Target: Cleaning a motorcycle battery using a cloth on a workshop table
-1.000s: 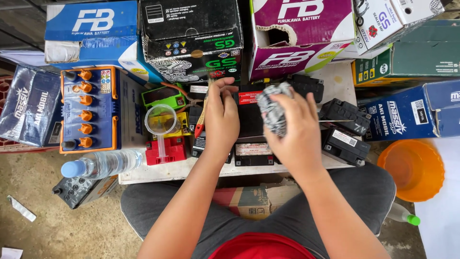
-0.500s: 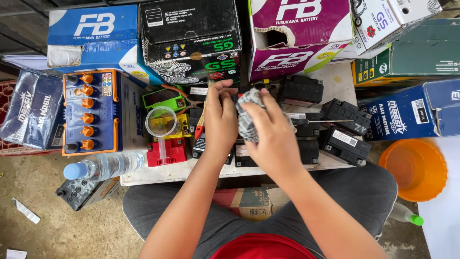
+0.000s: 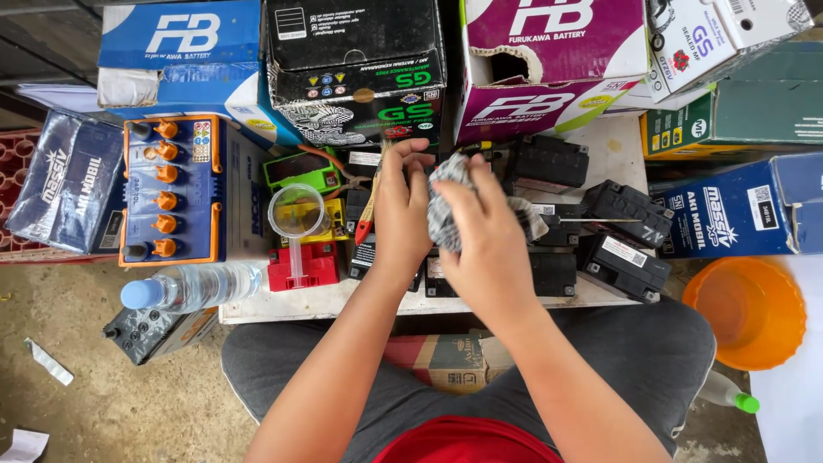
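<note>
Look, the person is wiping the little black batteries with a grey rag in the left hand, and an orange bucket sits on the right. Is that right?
Nearly. The head view shows the grey rag in the right hand, not the left. The left hand rests on the small black batteries beside it. The orange bucket is on the right.

From my feed, both hands cover the small black battery [image 3: 446,273] on the counter [image 3: 283,302]; only its lower edge shows. The right hand [image 3: 476,244] hides most of the grey rag [image 3: 444,206]. The orange basin [image 3: 747,310] and the stacked cartons [image 3: 549,34] are cut off by the frame edges.
</note>
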